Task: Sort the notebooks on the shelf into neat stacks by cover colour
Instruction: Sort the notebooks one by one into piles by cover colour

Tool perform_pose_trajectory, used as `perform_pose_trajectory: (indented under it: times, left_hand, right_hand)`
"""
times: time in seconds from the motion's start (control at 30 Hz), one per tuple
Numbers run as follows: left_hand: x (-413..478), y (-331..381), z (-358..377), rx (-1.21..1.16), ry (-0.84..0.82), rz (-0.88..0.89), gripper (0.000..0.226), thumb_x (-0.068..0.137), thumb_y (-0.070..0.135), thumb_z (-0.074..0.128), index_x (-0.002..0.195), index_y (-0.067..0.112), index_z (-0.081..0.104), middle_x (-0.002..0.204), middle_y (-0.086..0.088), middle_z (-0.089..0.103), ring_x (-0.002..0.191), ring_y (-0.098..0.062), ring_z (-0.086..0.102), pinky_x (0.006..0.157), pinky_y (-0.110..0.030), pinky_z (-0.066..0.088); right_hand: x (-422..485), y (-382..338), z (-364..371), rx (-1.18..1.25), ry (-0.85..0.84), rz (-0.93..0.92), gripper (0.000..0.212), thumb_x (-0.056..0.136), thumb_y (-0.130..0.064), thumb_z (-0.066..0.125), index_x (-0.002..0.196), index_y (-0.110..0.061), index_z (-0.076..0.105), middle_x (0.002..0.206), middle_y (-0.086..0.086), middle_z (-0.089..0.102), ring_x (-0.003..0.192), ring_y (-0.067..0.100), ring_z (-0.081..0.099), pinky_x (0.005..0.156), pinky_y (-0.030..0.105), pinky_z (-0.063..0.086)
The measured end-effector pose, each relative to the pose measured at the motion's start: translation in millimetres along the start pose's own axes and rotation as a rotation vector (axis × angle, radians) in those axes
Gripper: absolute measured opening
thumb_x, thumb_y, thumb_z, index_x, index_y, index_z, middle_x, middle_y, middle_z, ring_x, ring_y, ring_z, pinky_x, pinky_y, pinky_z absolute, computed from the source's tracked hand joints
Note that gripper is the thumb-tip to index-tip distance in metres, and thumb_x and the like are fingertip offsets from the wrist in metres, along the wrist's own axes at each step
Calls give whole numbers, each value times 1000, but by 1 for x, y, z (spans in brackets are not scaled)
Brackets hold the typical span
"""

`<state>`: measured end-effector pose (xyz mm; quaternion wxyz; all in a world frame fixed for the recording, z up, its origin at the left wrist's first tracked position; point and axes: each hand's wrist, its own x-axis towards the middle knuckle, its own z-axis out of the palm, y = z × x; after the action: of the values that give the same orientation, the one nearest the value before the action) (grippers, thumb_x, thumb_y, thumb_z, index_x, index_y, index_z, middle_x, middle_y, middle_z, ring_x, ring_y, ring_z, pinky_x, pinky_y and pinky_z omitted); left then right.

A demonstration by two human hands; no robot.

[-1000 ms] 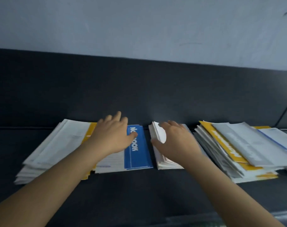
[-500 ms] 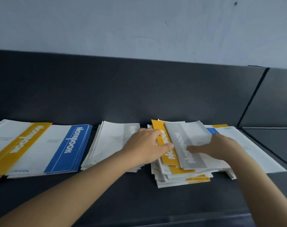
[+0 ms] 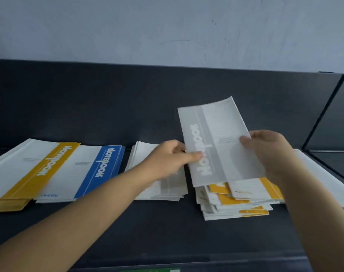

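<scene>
Dark shelf (image 3: 167,238) under a pale wall carries four piles in a row: a yellow stack (image 3: 39,169) at the left end, a blue stack (image 3: 100,165) right against it, a grey stack (image 3: 145,154) near the middle, and a mixed pile (image 3: 236,209) toward the right end. The grey notebook (image 3: 216,142) is held in the air above the mixed pile, its far end tilted up. The left hand (image 3: 167,160) pinches its left edge, thumb on the cover. The right hand (image 3: 269,152) grips the right edge the same way, with the fingers hidden beneath.

The step looks like a carry leftward onto the grey stack. To do it well, level the notebook and match its band to the one below. Set it square to the stack's corners, let go, then tap the edges flush.
</scene>
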<state>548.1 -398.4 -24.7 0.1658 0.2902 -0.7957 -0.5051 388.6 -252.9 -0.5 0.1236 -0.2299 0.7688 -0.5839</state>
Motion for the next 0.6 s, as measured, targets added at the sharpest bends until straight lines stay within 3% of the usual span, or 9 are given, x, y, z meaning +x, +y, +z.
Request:
perform_pose_trajectory:
  times: [0.1,0.17,0.27,0.33,0.37,0.43,0.5,0.57,0.6]
  left_hand:
    - [-5,-4,-27,-444,-1,-154,39,74,28,82,107,12,69,103,-4,75,92,-18,71,71,-31,60]
    - [-6,-9,-49,-574,2,-186,29,77,4,76,105,6,70,101,-9,75,86,-19,72,69,-32,61]
    - [-5,-19,-96,-256,-157,-199,36,78,-7,70,111,7,67,108,-10,74,88,-21,72,69,-32,61]
    - [-1,-20,-128,-28,-382,-235,39,75,-6,73,111,7,67,109,-10,73,95,-23,71,74,-34,60]
    - [2,-19,-139,50,-420,-247,40,72,-4,77,109,7,68,108,-11,73,95,-24,71,76,-34,59]
    - [14,-18,-149,122,-250,-231,42,63,1,84,102,7,70,102,-10,74,91,-23,72,74,-31,59]
    - [31,-24,-145,123,118,-164,52,60,8,90,105,8,65,104,-7,71,91,-21,69,77,-31,58]
    - [43,-32,-130,172,410,-16,62,65,19,89,118,11,57,115,-2,62,100,-19,62,84,-30,50]
    - [44,-36,-121,251,454,66,60,71,25,85,121,14,54,119,-1,58,101,-18,59,83,-29,46]
  right_hand:
    - [-22,-7,51,361,-119,63,6,94,-7,54,96,-8,60,93,12,66,75,26,61,66,36,50]
    - [-36,-7,81,601,-180,120,29,89,3,54,114,-11,50,102,8,66,83,24,64,63,33,52]
    - [-35,-4,92,853,-194,171,45,77,-2,62,114,-20,42,100,8,59,74,19,61,53,27,49]
    - [-29,-4,85,759,-176,158,33,77,-5,66,100,-19,48,93,4,63,65,14,62,52,25,47]
    - [-29,-6,81,633,-188,141,29,79,-4,68,99,-19,54,91,1,69,69,15,65,57,27,49]
    - [-32,-4,79,401,-232,103,32,81,1,66,108,-16,64,91,4,74,78,22,68,63,32,53]
    - [-40,-3,81,358,-256,97,44,80,9,63,119,-10,59,92,11,74,79,27,70,63,34,57]
    - [-49,1,88,384,-172,105,59,79,16,58,128,-16,49,101,15,70,83,30,69,64,37,59]
    - [-53,5,94,327,-99,81,62,80,16,56,128,-23,47,105,14,67,86,30,68,64,38,58]
